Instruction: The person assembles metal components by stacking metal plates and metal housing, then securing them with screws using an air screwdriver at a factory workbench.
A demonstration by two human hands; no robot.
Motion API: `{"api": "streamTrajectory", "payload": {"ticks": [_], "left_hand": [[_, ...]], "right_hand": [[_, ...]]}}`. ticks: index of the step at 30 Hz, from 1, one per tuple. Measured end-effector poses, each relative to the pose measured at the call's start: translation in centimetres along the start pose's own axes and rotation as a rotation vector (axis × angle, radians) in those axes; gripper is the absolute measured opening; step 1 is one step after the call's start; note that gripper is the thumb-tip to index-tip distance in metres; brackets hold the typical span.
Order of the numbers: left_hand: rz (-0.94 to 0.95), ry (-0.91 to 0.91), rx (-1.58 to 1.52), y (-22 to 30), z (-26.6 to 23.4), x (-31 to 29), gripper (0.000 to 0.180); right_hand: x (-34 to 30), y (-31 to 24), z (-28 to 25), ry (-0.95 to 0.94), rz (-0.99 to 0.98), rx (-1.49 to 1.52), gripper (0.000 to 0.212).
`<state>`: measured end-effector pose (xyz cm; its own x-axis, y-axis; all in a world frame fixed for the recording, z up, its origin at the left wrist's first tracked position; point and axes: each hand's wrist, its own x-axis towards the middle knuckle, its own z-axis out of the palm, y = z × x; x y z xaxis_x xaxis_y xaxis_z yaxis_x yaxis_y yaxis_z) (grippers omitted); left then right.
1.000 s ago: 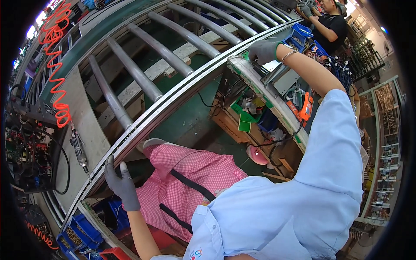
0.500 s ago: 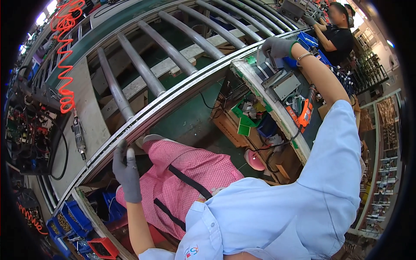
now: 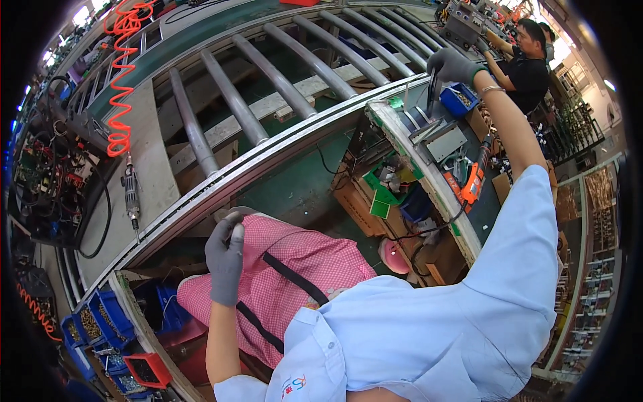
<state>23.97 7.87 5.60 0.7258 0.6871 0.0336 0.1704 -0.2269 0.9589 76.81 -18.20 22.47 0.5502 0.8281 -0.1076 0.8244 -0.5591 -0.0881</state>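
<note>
My right hand (image 3: 457, 68), in a grey glove, is stretched out to the far right. Its fingers are closed around the upper end of a thin dark metal plate (image 3: 431, 99), mostly seen edge-on. Just below it, several metal plates (image 3: 416, 123) stand on the side bench, with a flat grey metal piece (image 3: 447, 145) lying beside them. My left hand (image 3: 226, 260), also gloved in grey, hovers over my pink checked apron (image 3: 305, 248) near the conveyor rail. Its fingers bend loosely, the thumb is raised, and nothing shows between them.
A roller conveyor (image 3: 258, 141) crosses ahead behind a metal rail. An orange-handled tool (image 3: 474, 182) lies on the right bench. A screwdriver (image 3: 130, 194) hangs from a red coiled hose at left. Blue bins (image 3: 115, 315) hold small parts. A co-worker (image 3: 529, 67) stands far right.
My left hand has moved right, and its fingers have curled more. My right hand has risen and shifted right, with the dark plate now showing below it. The whole view has shifted slightly.
</note>
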Motion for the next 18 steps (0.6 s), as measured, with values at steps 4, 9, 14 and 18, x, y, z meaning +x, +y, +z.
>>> {"api": "streamTrajectory", "payload": {"ticks": [4, 9, 14, 18], "left_hand": [[0.057, -0.085, -0.012, 0.0, 1.6, 1.3, 0.028], [0.046, -0.117, 0.000, 1.7, 4.3, 2.8, 0.031], [0.449, -0.107, 0.048, 6.4, 10.0, 4.2, 0.078], [0.516, 0.206, 0.011, 5.7, 14.1, 4.1, 0.109]], "right_hand": [[-0.6, 3.1, -2.3, 0.074, 0.073, 0.215, 0.020], [0.6, -4.8, -3.6, 0.151, -0.325, -0.088, 0.020], [-0.1, -19.1, -4.7, -0.039, -0.466, -0.031, 0.012], [-0.6, -31.5, -3.4, -0.104, -0.888, 0.128, 0.023]]}}
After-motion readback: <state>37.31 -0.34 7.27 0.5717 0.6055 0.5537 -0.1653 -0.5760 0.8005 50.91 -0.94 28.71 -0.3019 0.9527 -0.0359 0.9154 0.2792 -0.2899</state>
